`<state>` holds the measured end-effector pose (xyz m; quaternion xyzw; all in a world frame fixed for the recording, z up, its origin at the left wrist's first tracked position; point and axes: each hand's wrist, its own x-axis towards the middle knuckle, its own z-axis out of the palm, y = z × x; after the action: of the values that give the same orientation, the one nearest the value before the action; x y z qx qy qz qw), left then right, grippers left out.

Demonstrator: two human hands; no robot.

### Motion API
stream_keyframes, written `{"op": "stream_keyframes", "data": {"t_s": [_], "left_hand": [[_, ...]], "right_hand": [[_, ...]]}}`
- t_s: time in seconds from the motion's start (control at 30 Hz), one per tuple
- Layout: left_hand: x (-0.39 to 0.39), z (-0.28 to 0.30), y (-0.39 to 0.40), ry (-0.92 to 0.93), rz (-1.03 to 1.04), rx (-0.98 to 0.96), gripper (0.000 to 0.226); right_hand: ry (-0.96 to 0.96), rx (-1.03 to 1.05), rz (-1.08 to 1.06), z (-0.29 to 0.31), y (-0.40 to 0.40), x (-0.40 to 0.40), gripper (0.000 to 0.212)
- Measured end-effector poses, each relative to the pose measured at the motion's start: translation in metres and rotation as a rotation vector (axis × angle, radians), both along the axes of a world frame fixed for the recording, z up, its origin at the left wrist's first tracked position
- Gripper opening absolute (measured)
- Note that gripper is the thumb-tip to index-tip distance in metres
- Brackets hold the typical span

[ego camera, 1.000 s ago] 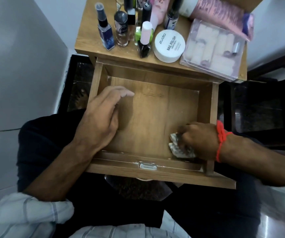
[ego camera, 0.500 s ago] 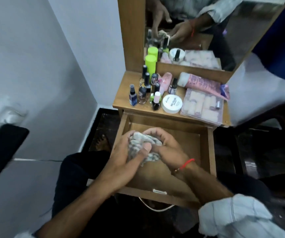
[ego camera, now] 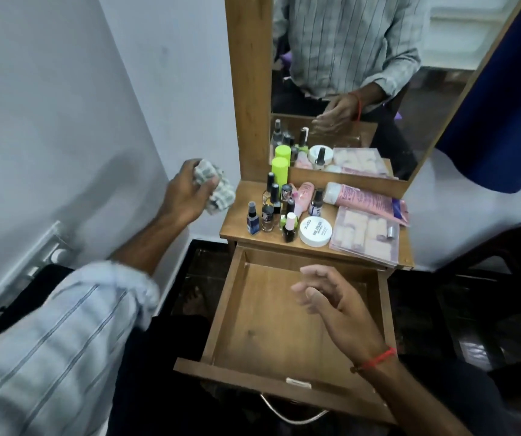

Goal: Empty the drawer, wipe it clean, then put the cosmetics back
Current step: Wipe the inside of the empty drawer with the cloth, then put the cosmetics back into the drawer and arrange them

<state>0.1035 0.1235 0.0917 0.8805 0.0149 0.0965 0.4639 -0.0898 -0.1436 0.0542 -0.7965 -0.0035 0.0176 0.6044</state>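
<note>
The wooden drawer (ego camera: 262,335) stands pulled out with nothing inside it. My left hand (ego camera: 187,196) is raised left of the dresser top, shut on a crumpled checked cloth (ego camera: 218,190). My right hand (ego camera: 325,297) hovers over the drawer's right half, fingers apart and holding nothing. The cosmetics stand on the dresser top (ego camera: 237,228): a blue spray bottle (ego camera: 252,219), several nail polish bottles (ego camera: 289,228), a white nail polish remover jar (ego camera: 315,231), a pink tube (ego camera: 359,198), a lime green bottle (ego camera: 279,171) and a clear pouch (ego camera: 366,236) of pale rolls.
A mirror (ego camera: 363,83) in a wooden frame rises behind the dresser top and reflects my torso and hands. A white wall (ego camera: 64,121) is close on the left. A dark chair (ego camera: 510,278) stands to the right. The floor is dark tile.
My right hand stopped wiping the drawer's near right corner. Both hands bunched the cloth over the drawer, then the left hand carried it up and left. My view rose to take in the mirror.
</note>
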Motion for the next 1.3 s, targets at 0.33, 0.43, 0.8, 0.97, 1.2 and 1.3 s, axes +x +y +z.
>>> {"op": "stream_keyframes", "data": {"t_s": [0.33,0.43,0.8,0.97,1.2,1.3], "left_hand": [[0.059,-0.024,-0.074,0.23,-0.138,0.211,0.044],[0.049,-0.018,-0.059,0.136,-0.046,0.011,0.042],[-0.044,-0.051,-0.036,-0.215,-0.189,0.239,0.05],[-0.04,-0.051,-0.048,-0.202,-0.124,0.165,0.038],[-0.114,-0.059,-0.009,-0.23,-0.133,0.322,0.013],[-0.144,-0.086,-0.002,-0.097,-0.267,0.592,0.021]], "right_hand": [[-0.054,-0.05,-0.026,0.005,-0.023,-0.005,0.03],[-0.077,-0.049,-0.036,0.008,-0.026,-0.002,0.03],[-0.157,-0.107,-0.074,0.013,0.006,0.019,0.026],[-0.179,-0.138,-0.077,0.019,0.01,0.023,0.023],[-0.295,-0.193,-0.079,0.028,0.015,0.046,0.014],[-0.416,-0.426,-0.056,0.031,0.023,0.065,0.015]]}}
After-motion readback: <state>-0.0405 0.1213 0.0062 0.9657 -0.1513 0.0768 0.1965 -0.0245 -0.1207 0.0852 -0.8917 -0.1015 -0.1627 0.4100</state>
